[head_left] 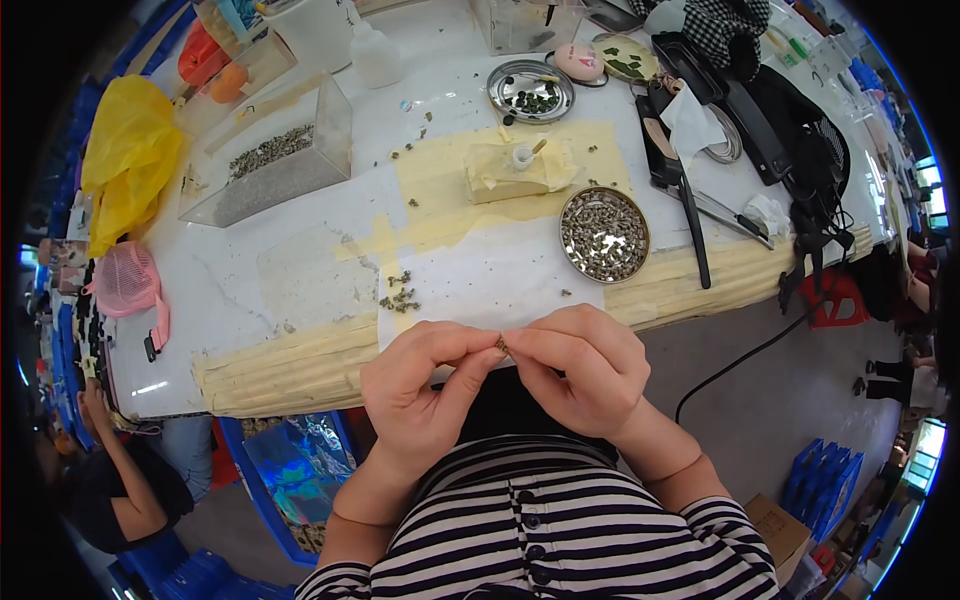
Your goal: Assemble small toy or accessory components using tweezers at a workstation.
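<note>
My left hand (425, 385) and my right hand (588, 365) meet in front of the table's near edge, thumbs and forefingers pinched together. Between their tips is a tiny brownish metal-looking part (502, 345), mostly covered by the fingers. Just beyond them a white paper sheet (480, 290) lies on the table, with a loose pile of small metal-looking parts (402, 297) at its left side. A round shallow tin (648, 250) full of similar small parts stands beyond my right hand. Farther back sits a tape-wrapped block (490, 185) with a small white cup (523, 156) on top.
At the back left is a clear box (335, 150) of small parts, near a yellow bag (125, 150). A metal dish (565, 95) holds green pieces. Black-handled tools (690, 220) lie at right. A pink hand fan (130, 280) lies left; a blue crate (245, 450) stands below. Another person sits lower left.
</note>
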Demonstrator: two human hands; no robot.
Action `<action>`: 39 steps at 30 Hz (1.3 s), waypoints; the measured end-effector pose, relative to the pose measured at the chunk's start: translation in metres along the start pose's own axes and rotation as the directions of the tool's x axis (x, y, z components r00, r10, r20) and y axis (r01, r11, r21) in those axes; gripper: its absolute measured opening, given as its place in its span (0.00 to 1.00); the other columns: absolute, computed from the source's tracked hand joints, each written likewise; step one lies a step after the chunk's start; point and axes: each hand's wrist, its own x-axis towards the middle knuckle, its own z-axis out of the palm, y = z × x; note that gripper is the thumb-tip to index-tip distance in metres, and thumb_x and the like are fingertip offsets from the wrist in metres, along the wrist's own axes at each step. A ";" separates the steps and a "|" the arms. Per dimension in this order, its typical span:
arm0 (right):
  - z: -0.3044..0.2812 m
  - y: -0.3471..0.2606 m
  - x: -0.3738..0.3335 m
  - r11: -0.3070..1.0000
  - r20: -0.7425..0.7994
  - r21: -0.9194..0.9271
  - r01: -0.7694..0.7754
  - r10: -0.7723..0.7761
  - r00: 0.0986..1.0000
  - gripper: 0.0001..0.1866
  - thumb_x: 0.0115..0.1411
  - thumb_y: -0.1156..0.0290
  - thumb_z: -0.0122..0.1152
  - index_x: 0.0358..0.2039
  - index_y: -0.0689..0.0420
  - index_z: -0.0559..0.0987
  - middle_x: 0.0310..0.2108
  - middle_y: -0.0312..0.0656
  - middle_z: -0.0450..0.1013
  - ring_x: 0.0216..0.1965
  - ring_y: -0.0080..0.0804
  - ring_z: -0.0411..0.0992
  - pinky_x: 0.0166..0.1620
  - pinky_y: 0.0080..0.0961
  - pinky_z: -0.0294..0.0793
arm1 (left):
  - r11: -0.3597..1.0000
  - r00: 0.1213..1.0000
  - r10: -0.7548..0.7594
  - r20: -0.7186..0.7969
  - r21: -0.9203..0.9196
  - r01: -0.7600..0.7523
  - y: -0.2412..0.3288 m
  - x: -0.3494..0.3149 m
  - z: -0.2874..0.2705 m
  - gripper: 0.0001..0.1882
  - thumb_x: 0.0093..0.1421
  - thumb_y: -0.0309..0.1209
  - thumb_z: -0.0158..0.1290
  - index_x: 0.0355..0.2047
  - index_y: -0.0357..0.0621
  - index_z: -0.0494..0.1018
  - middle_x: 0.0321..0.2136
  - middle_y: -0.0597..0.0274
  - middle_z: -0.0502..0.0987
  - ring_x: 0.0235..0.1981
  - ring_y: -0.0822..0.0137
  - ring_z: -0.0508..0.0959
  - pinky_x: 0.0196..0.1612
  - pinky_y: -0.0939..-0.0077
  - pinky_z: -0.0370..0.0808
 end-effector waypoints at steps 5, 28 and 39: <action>0.000 0.000 0.000 1.000 -0.018 -0.017 0.012 -0.013 1.000 0.15 0.42 0.86 0.70 0.34 0.61 0.81 0.27 0.40 0.76 0.24 0.29 0.75 0.24 0.20 0.72 | 1.000 1.000 -0.014 -0.026 -0.015 0.014 -0.001 -0.002 0.003 0.06 0.55 0.19 0.61 0.33 0.33 0.79 0.28 0.55 0.81 0.27 0.68 0.78 0.31 0.80 0.74; 0.001 -0.002 -0.004 0.997 -0.019 0.026 -0.069 0.069 0.997 0.16 0.47 0.86 0.67 0.39 0.63 0.82 0.29 0.43 0.78 0.26 0.30 0.76 0.27 0.20 0.75 | 0.998 0.998 0.057 -0.033 -0.012 -0.057 -0.005 0.005 0.006 0.09 0.53 0.16 0.62 0.35 0.33 0.80 0.30 0.53 0.82 0.30 0.65 0.81 0.35 0.78 0.76; -0.005 -0.008 -0.001 0.948 0.033 0.183 -0.260 0.258 0.966 0.11 0.50 0.85 0.66 0.36 0.64 0.83 0.27 0.44 0.77 0.25 0.28 0.77 0.28 0.19 0.75 | 0.978 0.981 0.195 0.002 0.078 -0.195 -0.004 0.007 0.002 0.11 0.51 0.17 0.63 0.37 0.34 0.80 0.33 0.53 0.81 0.33 0.65 0.81 0.36 0.78 0.78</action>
